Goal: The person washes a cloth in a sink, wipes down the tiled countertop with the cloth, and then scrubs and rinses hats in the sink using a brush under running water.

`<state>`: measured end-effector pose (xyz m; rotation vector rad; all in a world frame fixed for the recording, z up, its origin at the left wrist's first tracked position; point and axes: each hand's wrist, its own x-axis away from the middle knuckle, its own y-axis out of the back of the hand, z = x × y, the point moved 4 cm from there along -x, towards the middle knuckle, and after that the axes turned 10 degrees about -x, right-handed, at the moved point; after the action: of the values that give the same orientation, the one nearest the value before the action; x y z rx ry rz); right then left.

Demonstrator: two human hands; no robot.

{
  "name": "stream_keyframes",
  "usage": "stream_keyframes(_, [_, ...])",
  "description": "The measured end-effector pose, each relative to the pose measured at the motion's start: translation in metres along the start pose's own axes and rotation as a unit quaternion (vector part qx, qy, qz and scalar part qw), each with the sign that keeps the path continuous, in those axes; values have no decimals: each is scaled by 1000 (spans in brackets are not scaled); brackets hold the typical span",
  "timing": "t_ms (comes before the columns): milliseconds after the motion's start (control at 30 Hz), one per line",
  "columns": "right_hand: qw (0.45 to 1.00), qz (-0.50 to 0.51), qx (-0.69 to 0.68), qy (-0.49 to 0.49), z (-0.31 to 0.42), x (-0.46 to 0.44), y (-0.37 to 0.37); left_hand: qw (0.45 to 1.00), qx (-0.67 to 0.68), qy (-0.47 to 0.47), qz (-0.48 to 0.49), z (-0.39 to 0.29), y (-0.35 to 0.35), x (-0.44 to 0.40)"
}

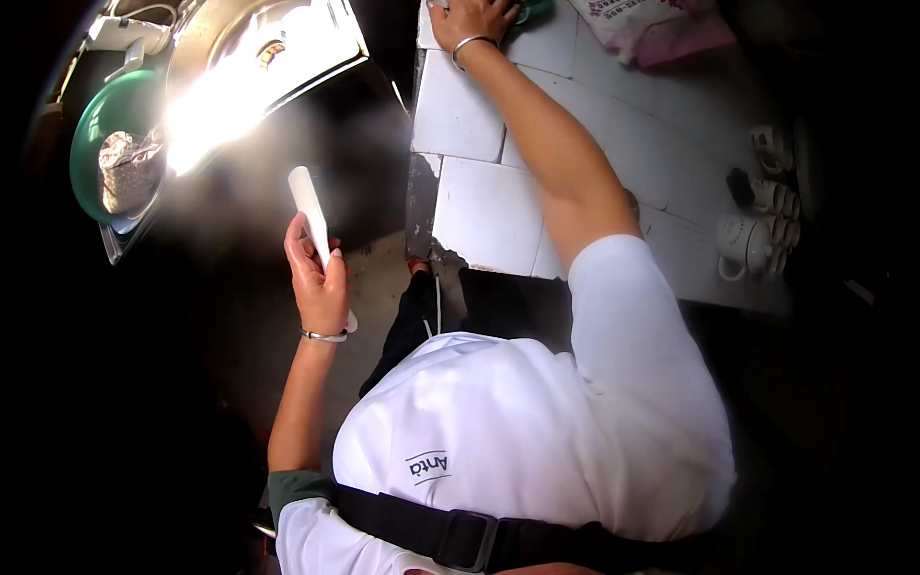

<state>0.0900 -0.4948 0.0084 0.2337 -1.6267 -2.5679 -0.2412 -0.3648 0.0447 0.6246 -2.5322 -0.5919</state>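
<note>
My left hand (319,292) is closed around a white, long, flat utensil (309,201). Its broad end points up and away from me, and its narrow end shows below my palm by the wrist. I cannot make out its exact kind. At the top edge, my right hand (471,21) reaches over the far left corner of the white tiled counter (484,206). The frame cuts off its fingertips. Something small and white (438,4) lies at its left side, and part of a green thing (537,10) shows beside it on the right.
A pink and white bag (661,29) lies on the counter's far side. Several cups (771,196) and a white mug (743,244) stand at right. A green basin (91,144) holds a patterned cloth (129,172) at left, beside a glaring bright metal surface (316,57). The counter edge is chipped.
</note>
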Motion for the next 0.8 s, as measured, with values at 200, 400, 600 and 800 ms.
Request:
stream_keyframes(200, [991,-52,-80,94,-6,132,-14,997,12,-63,45,-6,17,-5])
stream_keyframes(400, [984,-25,-111,138,-9,248,25,992,12,-106,73,-31,13,-2])
stream_keyframes(600, [972,11,-116,201,-33,299,43,983,-4,-150,102,-47,-14,4])
stream_keyframes(800, [946,80,-52,310,-63,232,37,976,-19,-174,133,-75,-57,7])
